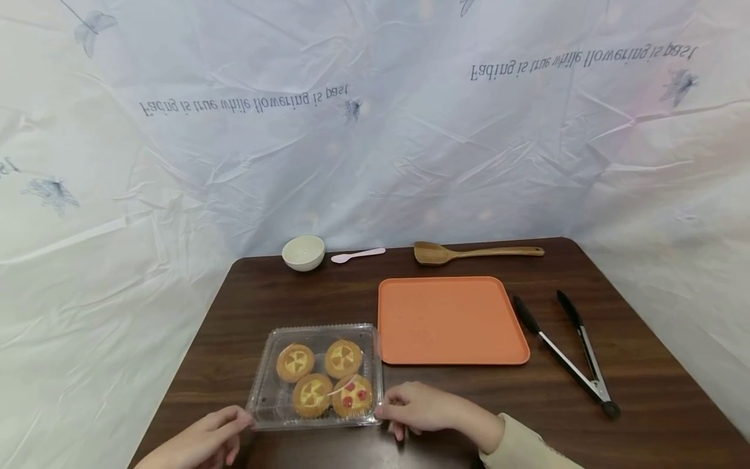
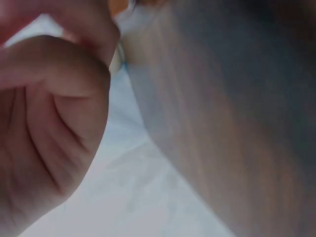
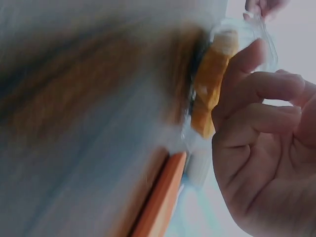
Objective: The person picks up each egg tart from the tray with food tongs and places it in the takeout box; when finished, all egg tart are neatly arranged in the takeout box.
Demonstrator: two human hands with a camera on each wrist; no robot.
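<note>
A clear plastic clamshell box [image 1: 269,404] lies on the table's near left part, its lid down. Inside are several round tarts: three with yellow pinwheel tops, such as the front one [image 1: 312,395], and one tart with red pieces [image 1: 353,395]. My left hand [image 1: 202,438] pinches the box's near left corner between thumb and fingers. At the near right corner, my right hand [image 1: 418,409] pinches the rim, other fingers curled below. The right wrist view shows the tarts [image 3: 215,69] side-on through the plastic beside my right fingers [image 3: 252,94].
An orange tray [image 1: 451,319] lies right of the box. Spread tongs [image 1: 577,365] with black tips rest at the right. Along the back are a white bowl [image 1: 303,253], a pale pink spoon [image 1: 359,255] and a wooden spatula [image 1: 477,253]. Pale cloth [image 1: 375,163] hangs behind the table.
</note>
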